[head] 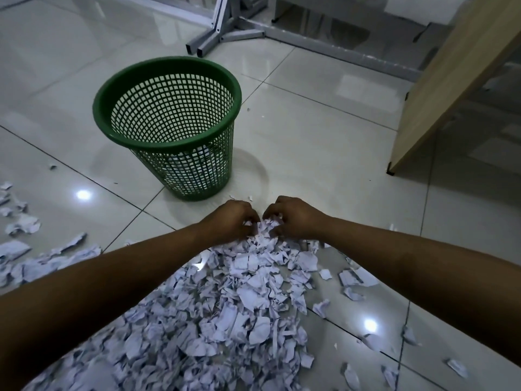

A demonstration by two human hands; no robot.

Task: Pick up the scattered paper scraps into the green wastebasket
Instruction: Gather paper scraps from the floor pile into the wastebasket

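Note:
A wide heap of torn white paper scraps (236, 300) covers the tiled floor in the lower middle. At its far tip my left hand (229, 218) and my right hand (293, 217) meet, fingers curled down around a small bunch of scraps between them. The green mesh wastebasket (135, 80) stands upright just beyond the hands, a little to the left, with some white paper showing through its lower wall.
More scraps (25, 249) lie scattered at the left edge and a few at the lower right (372, 341). A wooden panel (439, 88) stands on the right. Grey metal frame legs (214, 38) rest on the floor behind the basket.

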